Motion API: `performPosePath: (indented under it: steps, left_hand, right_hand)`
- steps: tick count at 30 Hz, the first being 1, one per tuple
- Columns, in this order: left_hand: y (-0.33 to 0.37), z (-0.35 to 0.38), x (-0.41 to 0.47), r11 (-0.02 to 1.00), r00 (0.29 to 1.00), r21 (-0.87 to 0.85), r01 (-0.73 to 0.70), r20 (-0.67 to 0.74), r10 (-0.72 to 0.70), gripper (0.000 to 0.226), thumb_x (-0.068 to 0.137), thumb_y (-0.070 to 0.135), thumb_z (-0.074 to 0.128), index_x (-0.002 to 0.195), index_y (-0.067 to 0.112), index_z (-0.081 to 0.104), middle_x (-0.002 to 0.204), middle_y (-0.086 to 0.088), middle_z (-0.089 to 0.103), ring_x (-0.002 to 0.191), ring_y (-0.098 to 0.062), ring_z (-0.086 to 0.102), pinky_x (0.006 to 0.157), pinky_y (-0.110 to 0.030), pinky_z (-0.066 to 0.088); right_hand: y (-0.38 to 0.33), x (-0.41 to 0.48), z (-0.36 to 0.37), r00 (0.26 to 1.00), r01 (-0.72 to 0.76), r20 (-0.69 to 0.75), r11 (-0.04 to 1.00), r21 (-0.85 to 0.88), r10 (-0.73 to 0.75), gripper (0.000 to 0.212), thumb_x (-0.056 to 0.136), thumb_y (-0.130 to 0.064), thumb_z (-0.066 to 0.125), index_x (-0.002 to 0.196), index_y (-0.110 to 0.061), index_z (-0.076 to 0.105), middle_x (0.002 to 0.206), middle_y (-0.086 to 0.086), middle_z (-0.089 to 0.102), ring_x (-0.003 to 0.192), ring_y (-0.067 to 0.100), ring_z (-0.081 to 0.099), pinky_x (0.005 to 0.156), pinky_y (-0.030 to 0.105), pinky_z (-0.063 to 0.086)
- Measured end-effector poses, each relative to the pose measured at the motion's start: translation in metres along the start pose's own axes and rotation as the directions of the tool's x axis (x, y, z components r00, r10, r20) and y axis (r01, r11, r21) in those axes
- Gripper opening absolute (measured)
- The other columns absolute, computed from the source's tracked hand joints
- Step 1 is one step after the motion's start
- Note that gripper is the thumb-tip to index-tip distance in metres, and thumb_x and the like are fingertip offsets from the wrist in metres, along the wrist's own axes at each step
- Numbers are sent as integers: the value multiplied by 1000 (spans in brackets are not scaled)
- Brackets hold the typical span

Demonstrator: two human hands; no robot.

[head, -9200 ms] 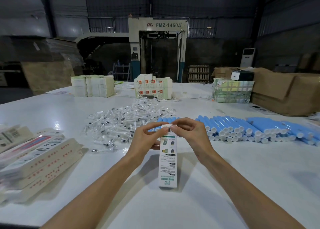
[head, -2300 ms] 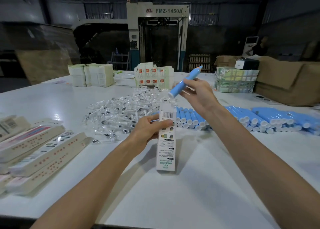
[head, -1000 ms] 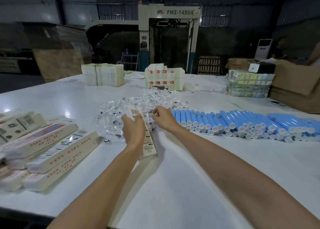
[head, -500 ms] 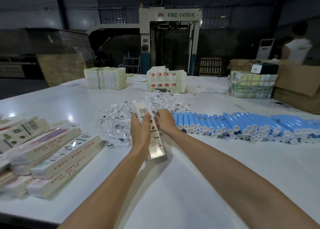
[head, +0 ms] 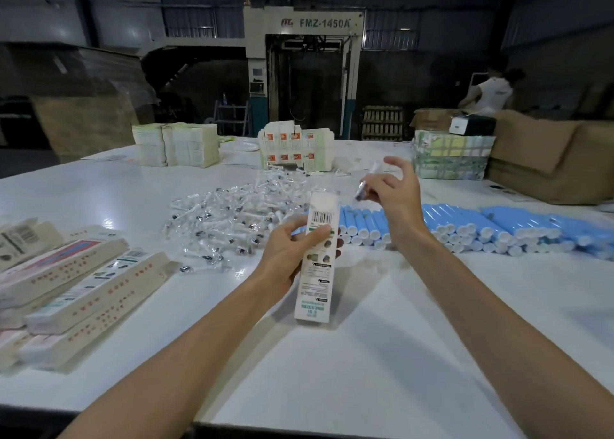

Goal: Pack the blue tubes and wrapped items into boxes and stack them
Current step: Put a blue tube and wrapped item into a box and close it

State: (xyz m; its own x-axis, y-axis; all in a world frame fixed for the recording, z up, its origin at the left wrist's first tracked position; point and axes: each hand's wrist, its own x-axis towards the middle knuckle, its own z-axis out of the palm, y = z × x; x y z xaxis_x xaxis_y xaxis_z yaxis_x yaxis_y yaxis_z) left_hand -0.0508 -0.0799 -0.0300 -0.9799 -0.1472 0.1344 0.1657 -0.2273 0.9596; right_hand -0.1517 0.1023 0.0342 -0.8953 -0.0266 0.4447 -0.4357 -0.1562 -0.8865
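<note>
My left hand [head: 292, 249] grips a tall white box [head: 317, 272] upright on the table, its open top flap facing up. Just above and right of that opening, my right hand [head: 395, 192] pinches a small clear-wrapped item [head: 367, 182]. A heap of wrapped items [head: 229, 216] lies behind the box. Blue tubes [head: 465, 226] with white caps lie in a long row to the right. Packed boxes [head: 83, 289] are stacked flat at the left.
Bundles of flat cartons [head: 176, 144], [head: 295, 149] stand at the table's far side, with a wrapped bundle [head: 452, 156] and brown cardboard boxes [head: 551, 159] at far right. A person [head: 488, 89] stands behind those. The white table [head: 365, 355] reaches to the near edge.
My right hand has lifted from the heap with a wrapped item and now holds it above the box. My left hand has stood the box upright from its tilted position.
</note>
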Motion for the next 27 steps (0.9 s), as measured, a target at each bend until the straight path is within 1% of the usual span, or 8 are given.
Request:
performPosePath:
  steps: [5, 9, 13, 17, 20, 22, 25, 27]
  left_hand:
    - [0, 7, -3, 999, 998, 19, -31, 47, 31, 44, 93, 17, 84, 134, 11, 69, 115, -23, 79, 110, -48, 75, 102, -61, 59]
    - [-1, 8, -3, 998, 997, 23, -64, 54, 63, 49, 88, 24, 88, 132, 11, 71, 115, -25, 79, 110, -49, 75, 105, -65, 56]
    - [-2, 8, -2, 996, 994, 29, -83, 66, 81, 44, 88, 27, 90, 128, 16, 75, 115, -25, 79, 109, -48, 76, 105, -66, 56]
    - [-3, 8, -3, 994, 993, 46, -99, 67, 96, 45, 88, 29, 89, 129, 18, 74, 115, -23, 79, 111, -45, 76, 107, -63, 55]
    - [-2, 8, -4, 988, 990, 89, -127, 72, 121, 38, 90, 33, 88, 125, 25, 76, 112, -18, 81, 104, -40, 79, 99, -53, 61]
    - [-1, 9, -4, 982, 988, 119, -148, 71, 140, 33, 90, 35, 86, 122, 31, 77, 110, -14, 82, 100, -33, 80, 89, -43, 62]
    - [-1, 8, -4, 977, 985, 133, -167, 54, 162, 27, 94, 34, 84, 119, 37, 77, 110, -8, 83, 98, -24, 81, 80, -29, 61]
    - [-2, 6, -3, 977, 984, 115, -178, 43, 174, 29, 96, 31, 83, 123, 33, 75, 112, -7, 83, 101, -26, 81, 79, -28, 62]
  right_hand:
    - [-31, -9, 18, 985, 152, 82, 988, -17, -150, 31, 94, -9, 74, 121, -17, 60, 85, 11, 77, 77, 30, 76, 84, 44, 64]
    - [-35, -15, 28, 961, 189, 232, 969, -160, -149, 27, 94, -8, 74, 117, -17, 61, 84, 15, 75, 76, 26, 74, 73, 36, 62]
    - [-31, -19, 28, 931, 268, 327, 910, -316, -161, 27, 92, -11, 74, 115, -20, 61, 79, 7, 74, 76, 17, 71, 68, 28, 59]
    - [-30, -21, 26, 905, 257, 413, 905, -338, -102, 23, 90, -12, 75, 109, -22, 64, 94, 6, 72, 86, 13, 71, 68, 30, 62]
    - [-26, -23, 23, 885, 322, 450, 858, -401, -122, 9, 92, -20, 74, 99, -24, 72, 105, -1, 67, 100, 10, 62, 77, 19, 47]
    - [-19, -26, 21, 880, 340, 460, 831, -441, -116, 4, 95, -24, 73, 95, -25, 77, 117, -4, 61, 115, 7, 55, 86, 20, 40]
    - [-7, -37, 13, 904, 311, 400, 873, -376, -150, 13, 103, -28, 66, 111, -27, 77, 129, -8, 53, 124, 1, 51, 93, 14, 42]
    - [0, -46, 5, 933, 281, 310, 909, -309, -184, 21, 105, -27, 62, 125, -29, 69, 131, -8, 53, 118, -5, 54, 89, 6, 41]
